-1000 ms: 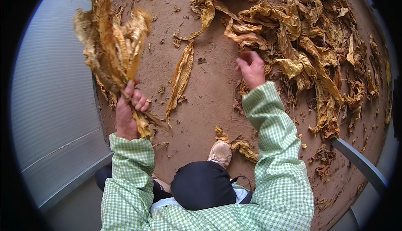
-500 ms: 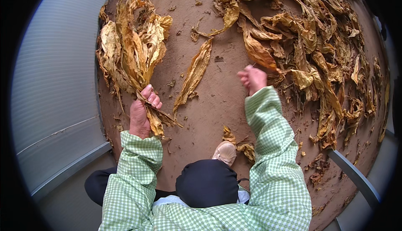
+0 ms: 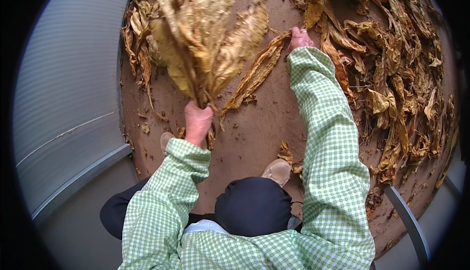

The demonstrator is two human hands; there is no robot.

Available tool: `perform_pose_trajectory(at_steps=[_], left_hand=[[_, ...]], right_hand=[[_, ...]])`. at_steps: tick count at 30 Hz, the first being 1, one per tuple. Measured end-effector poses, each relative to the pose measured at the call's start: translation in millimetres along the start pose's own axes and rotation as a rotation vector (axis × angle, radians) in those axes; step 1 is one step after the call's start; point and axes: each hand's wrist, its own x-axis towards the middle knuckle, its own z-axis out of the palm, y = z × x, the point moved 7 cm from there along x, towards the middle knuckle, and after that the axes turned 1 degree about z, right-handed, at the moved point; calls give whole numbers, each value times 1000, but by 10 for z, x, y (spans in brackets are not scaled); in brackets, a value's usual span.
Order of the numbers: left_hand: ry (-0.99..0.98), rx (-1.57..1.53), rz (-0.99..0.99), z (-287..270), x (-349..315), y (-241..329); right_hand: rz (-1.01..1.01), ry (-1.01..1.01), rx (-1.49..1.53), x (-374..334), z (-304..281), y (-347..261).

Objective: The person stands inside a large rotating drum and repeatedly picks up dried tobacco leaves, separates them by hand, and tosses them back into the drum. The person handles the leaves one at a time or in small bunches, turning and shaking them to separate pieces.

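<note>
My left hand (image 3: 198, 122) is closed around the stem ends of a bunch of dried tobacco leaves (image 3: 208, 40). The bunch fans out upward, its yellow-brown blades blurred by motion. Farther off and to the right, my right hand (image 3: 300, 39) has its fingers closed at the upper end of a single long, curled tobacco leaf (image 3: 258, 71). That leaf slants across the brown ground, its lower tip near my left hand's bunch. The fingertips of my right hand are partly hidden.
A big heap of dried leaves (image 3: 391, 59) spreads along the right side. More leaves (image 3: 141, 35) lie by the ribbed grey wall (image 3: 68, 74) at left. Metal bars edge both sides, and leaf scraps dot the brown ground (image 3: 235, 145). My knee and shoes show below.
My left hand has raised the bunch and swung it rightward, away from leaves left by the wall. My right hand has reached forward from beside the heap to the single leaf. The view has shifted.
</note>
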Motion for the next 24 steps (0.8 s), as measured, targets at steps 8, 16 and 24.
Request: perform_pose_trajectory(at_steps=[8, 16, 24], left_hand=[[133, 513, 397, 501, 121, -543], [-259, 142, 41, 482, 290, -749], [-546, -922, -241, 352, -129, 310]], right_hand=[[132, 176, 32, -200, -121, 98], [674, 109, 236, -84, 239, 533], [655, 42, 718, -592, -335, 629]])
